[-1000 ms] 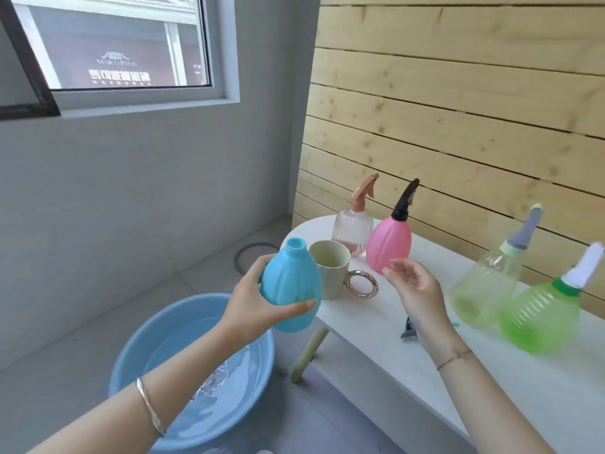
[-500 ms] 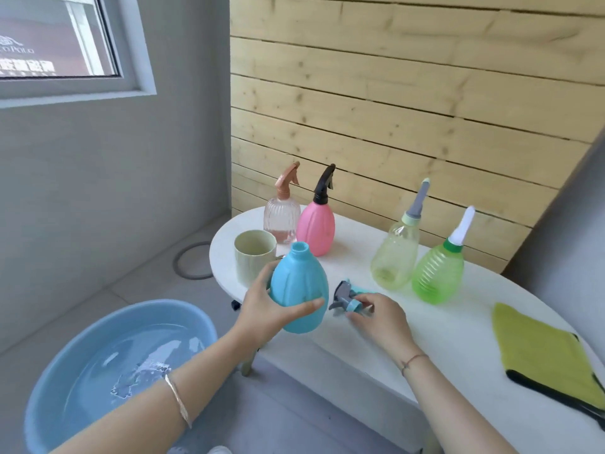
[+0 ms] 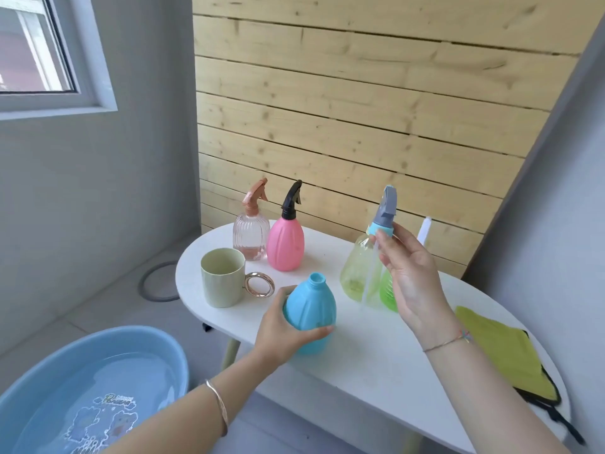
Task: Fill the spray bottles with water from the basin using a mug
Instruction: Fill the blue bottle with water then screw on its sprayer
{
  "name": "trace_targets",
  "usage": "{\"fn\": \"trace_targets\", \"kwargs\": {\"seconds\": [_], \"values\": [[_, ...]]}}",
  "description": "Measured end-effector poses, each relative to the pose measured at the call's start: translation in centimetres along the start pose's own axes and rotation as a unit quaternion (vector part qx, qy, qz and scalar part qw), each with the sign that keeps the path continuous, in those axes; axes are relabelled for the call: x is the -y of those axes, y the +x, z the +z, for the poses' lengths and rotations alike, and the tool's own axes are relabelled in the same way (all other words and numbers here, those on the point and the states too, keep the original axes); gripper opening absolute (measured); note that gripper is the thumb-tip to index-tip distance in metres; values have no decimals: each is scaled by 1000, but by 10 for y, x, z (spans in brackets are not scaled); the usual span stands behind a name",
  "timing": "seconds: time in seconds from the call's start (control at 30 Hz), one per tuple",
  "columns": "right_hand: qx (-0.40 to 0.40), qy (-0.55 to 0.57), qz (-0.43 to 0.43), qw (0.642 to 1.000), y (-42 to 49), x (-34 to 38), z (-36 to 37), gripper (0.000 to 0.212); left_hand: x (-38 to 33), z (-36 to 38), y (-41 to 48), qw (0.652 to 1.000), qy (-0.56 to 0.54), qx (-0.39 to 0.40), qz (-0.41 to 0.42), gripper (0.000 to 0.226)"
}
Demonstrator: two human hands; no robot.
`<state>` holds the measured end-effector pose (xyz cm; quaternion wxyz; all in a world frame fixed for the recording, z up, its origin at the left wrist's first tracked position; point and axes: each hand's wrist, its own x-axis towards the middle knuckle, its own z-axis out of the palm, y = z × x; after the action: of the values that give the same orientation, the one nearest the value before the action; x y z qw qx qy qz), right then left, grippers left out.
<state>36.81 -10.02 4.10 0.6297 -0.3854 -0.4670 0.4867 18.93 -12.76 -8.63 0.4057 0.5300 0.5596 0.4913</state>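
Note:
My left hand [image 3: 278, 326] grips an uncapped blue bottle [image 3: 311, 314] standing on the white table [image 3: 376, 365]. My right hand [image 3: 409, 276] holds a grey spray head [image 3: 385, 209] with a blue collar up in the air, its clear tube hanging down. A pale green mug [image 3: 223, 278] with a gold ring handle stands left of the blue bottle. Behind are a clear pink bottle [image 3: 250, 237] and a pink bottle [image 3: 285, 245] with a black head. A yellow-green bottle [image 3: 355, 273] and a green bottle [image 3: 388, 291] sit partly hidden behind my right hand. The blue basin [image 3: 88, 391] of water is on the floor at lower left.
A yellow-green cloth [image 3: 504, 352] lies on the table's right end. A wooden slat wall stands behind the table and a grey wall with a window at left. A grey ring [image 3: 157, 283] lies on the floor.
My right hand has lifted the spray head off the table up to the height of the bottle tops. The blue bottle has come to rest on the table in my left hand.

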Motion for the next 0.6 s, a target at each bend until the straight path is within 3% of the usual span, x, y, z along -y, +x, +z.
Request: {"fn": "trace_targets", "kwargs": {"seconds": [0.07,0.23,0.4,0.5,0.6], "values": [[0,26,-4,1000,1,9,5,44,1,5,1,1000,1,0,3,81],[15,75,-23,997,5,16,23,22,2,7,2,1000,17,7,8,83],[36,85,-35,995,7,12,41,33,1,7,0,999,24,24,4,85],[55,48,-37,997,7,-4,43,27,1,6,1,999,26,31,5,87],[126,-92,-49,987,4,-24,33,26,4,2,2,998,41,55,13,93]]}}
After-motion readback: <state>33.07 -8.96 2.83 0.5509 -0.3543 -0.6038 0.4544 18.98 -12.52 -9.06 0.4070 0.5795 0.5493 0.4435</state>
